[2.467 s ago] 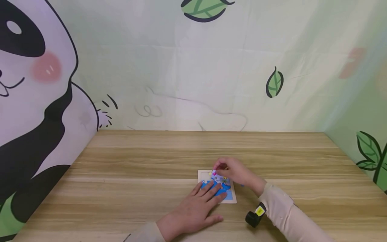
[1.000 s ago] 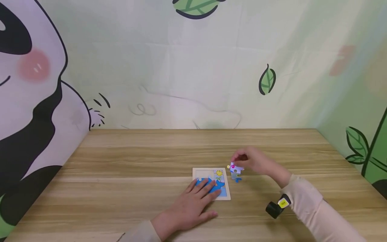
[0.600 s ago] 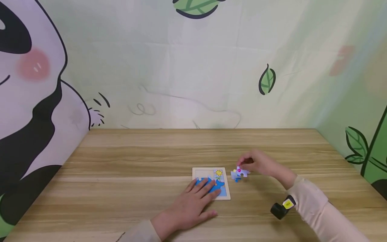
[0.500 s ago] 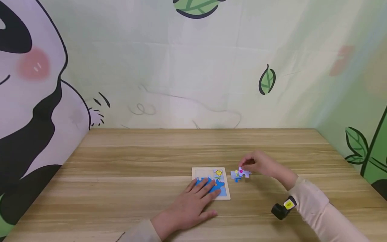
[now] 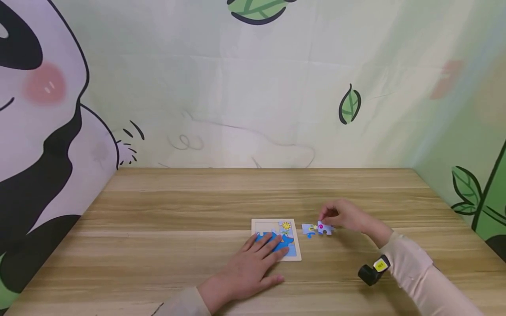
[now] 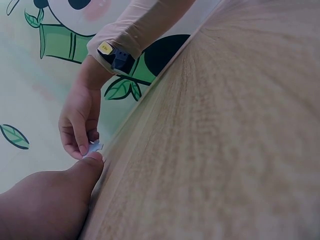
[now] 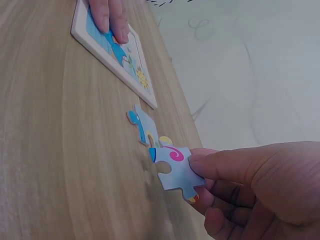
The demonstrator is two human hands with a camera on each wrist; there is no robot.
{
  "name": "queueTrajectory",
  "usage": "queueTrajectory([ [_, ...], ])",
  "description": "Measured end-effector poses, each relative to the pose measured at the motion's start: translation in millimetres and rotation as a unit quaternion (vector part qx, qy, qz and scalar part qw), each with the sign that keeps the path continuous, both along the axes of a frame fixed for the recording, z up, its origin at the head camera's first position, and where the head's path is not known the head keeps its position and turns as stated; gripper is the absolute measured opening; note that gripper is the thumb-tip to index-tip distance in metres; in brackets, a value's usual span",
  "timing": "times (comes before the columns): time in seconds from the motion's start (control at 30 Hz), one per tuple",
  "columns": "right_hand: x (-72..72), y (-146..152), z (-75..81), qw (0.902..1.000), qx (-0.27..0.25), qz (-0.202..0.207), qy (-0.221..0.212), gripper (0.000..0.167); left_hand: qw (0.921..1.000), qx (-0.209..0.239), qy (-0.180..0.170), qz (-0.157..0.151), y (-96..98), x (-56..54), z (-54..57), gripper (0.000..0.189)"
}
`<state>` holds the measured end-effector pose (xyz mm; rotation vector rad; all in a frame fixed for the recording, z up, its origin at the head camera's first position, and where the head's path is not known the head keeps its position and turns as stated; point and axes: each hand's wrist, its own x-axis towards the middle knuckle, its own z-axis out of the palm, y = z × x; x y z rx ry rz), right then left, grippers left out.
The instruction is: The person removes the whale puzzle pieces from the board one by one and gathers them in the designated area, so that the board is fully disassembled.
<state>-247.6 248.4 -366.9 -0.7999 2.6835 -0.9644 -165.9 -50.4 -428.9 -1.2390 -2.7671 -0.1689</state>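
My left hand (image 5: 251, 267) lies with spread fingers on a wooden puzzle tray (image 5: 297, 254), covering part of its blue picture. A sun piece (image 5: 286, 226) sits in the tray's upper right, and bare wood shows at its upper left. To the right of the tray my right hand (image 5: 345, 215) pinches a jigsaw piece (image 7: 180, 170) between thumb and fingers. That piece is pale blue with a pink swirl and a blue corner. Just left of it, a second jigsaw piece (image 5: 309, 230) lies on the table, partly overlapped in the right wrist view.
The wood-grain table (image 5: 178, 254) runs back to a wall cloth (image 5: 253, 96) printed with a panda and leaves. On the right wrist sits a black camera (image 5: 370, 274) with a yellow label, low over the table.
My right hand has carried the swirl piece off the tray and to the right, past the loose piece, lowering it toward the table. The left hand stays flat on the tray.
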Motion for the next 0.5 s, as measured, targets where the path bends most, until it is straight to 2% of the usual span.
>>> queueTrajectory([
  [0.5,-4.9,2.5,-9.6,0.9996,0.026,-0.009,-0.012,0.004,1.0,-0.005,-0.007,0.002,-0.4,0.2,0.9,0.062],
])
